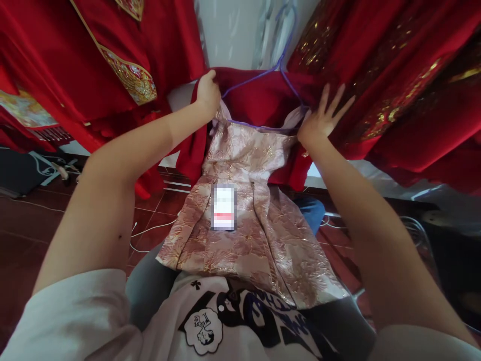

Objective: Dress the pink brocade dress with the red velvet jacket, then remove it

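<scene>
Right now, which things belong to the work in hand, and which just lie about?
In hand:
- shiny pink patterned dress, between left hand and right hand
- thin purple hanger at its neckline

Just around:
- red garments with gold decoration, both sides
- thin white cable on floor

The pink dress point(240, 225), patterned with what seems to be gold, hangs pleated from a purple hanger point(255, 80), its skirt spread toward the lap.

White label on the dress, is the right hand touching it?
Apart. Head view shows fabric of the pink dress between the white label and the right hand higher up.
</scene>
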Demonstrator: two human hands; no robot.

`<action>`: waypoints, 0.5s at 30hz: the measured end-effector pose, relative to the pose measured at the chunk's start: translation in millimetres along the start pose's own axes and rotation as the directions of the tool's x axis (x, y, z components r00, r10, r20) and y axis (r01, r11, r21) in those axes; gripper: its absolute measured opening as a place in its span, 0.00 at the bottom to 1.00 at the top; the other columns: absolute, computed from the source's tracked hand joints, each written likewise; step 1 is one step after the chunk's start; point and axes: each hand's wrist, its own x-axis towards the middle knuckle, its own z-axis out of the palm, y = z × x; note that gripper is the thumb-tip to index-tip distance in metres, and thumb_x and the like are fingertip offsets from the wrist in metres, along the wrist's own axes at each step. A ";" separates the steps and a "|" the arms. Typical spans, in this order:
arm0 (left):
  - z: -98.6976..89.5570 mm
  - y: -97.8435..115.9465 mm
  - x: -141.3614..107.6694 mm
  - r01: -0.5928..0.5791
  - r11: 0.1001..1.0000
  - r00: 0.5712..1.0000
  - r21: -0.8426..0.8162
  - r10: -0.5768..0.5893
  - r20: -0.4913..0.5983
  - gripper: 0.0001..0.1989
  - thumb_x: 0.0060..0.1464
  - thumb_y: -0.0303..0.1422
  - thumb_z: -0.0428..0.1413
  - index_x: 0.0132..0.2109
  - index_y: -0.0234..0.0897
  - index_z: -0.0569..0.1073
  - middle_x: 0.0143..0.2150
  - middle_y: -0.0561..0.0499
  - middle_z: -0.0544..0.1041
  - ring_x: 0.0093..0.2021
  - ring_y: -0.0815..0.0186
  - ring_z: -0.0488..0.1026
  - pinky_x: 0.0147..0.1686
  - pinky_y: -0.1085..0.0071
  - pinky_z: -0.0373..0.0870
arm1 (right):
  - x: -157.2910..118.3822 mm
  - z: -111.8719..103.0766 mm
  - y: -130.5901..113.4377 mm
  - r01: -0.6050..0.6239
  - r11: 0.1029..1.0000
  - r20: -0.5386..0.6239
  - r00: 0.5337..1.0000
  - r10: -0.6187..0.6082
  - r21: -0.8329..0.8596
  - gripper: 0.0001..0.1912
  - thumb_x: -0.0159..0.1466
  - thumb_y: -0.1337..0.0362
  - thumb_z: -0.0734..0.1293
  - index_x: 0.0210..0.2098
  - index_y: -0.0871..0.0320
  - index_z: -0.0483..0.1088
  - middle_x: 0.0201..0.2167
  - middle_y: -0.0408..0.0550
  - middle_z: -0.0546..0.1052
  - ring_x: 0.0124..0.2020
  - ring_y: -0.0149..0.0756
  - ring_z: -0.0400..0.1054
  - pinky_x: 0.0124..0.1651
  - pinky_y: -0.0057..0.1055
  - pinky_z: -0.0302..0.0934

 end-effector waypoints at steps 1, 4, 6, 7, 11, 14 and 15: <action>-1.6 -1.3 -1.2 0.001 1.000 1.000 -0.004 -0.001 -0.013 0.21 0.61 0.14 0.54 0.25 0.41 0.65 0.54 0.37 0.84 0.69 0.57 0.67 0.74 0.57 0.38 | 1.0 -6.9 -3.9 0.005 1.000 0.004 1.000 -0.005 -0.002 0.32 0.76 0.79 0.61 0.78 0.65 0.59 0.82 0.61 0.47 0.85 0.46 0.33 0.81 0.59 0.21; -9.2 -10.7 -8.6 -0.008 1.000 0.999 -0.023 0.007 -0.043 0.23 0.66 0.16 0.49 0.24 0.43 0.62 0.45 0.38 0.84 0.62 0.57 0.69 0.74 0.56 0.40 | 4.0 -24.1 -9.0 0.084 0.996 0.037 0.996 -0.084 0.006 0.29 0.75 0.82 0.61 0.73 0.66 0.67 0.81 0.59 0.48 0.85 0.48 0.32 0.81 0.59 0.21; -15.9 -18.6 -16.2 -0.017 0.999 0.999 -0.037 0.015 -0.050 0.27 0.64 0.17 0.49 0.21 0.46 0.52 0.37 0.39 0.81 0.57 0.56 0.70 0.73 0.55 0.41 | 5.9 -31.5 -6.1 0.185 0.983 0.068 0.981 -0.184 -0.010 0.25 0.74 0.80 0.63 0.68 0.67 0.72 0.82 0.58 0.46 0.85 0.50 0.30 0.81 0.61 0.22; -19.3 -21.8 -20.3 -0.029 0.998 0.998 -0.047 0.026 -0.051 0.28 0.63 0.18 0.50 0.21 0.46 0.49 0.34 0.39 0.79 0.56 0.55 0.70 0.73 0.54 0.41 | 6.4 -33.7 -3.5 0.240 0.971 0.081 0.968 -0.238 -0.016 0.23 0.74 0.78 0.65 0.66 0.67 0.74 0.82 0.57 0.45 0.85 0.52 0.29 0.80 0.63 0.22; -31.4 -26.3 -31.9 -0.167 0.984 0.986 -0.070 0.165 -0.029 0.29 0.56 0.22 0.57 0.20 0.46 0.46 0.31 0.39 0.74 0.56 0.51 0.70 0.72 0.52 0.41 | 4.8 -34.4 2.6 0.276 0.961 0.076 0.958 -0.277 0.023 0.16 0.71 0.76 0.70 0.57 0.65 0.81 0.83 0.57 0.40 0.84 0.60 0.28 0.78 0.69 0.23; -38.2 -26.2 -28.1 -0.233 0.969 0.972 -0.082 0.234 -0.003 0.27 0.51 0.25 0.60 0.18 0.48 0.50 0.27 0.41 0.71 0.53 0.50 0.67 0.71 0.50 0.42 | 1.1 -33.0 -4.4 0.200 0.975 0.084 0.975 -0.208 0.092 0.18 0.71 0.76 0.71 0.59 0.65 0.80 0.83 0.60 0.40 0.84 0.63 0.30 0.78 0.68 0.23; -39.8 -26.6 -24.5 -0.229 0.968 0.973 -0.101 0.230 0.005 0.26 0.51 0.25 0.60 0.18 0.50 0.53 0.24 0.42 0.70 0.53 0.49 0.66 0.72 0.49 0.41 | -0.3 -33.1 -8.4 0.183 0.977 0.087 0.977 -0.193 0.112 0.21 0.71 0.77 0.70 0.62 0.65 0.78 0.83 0.61 0.39 0.84 0.62 0.29 0.79 0.67 0.23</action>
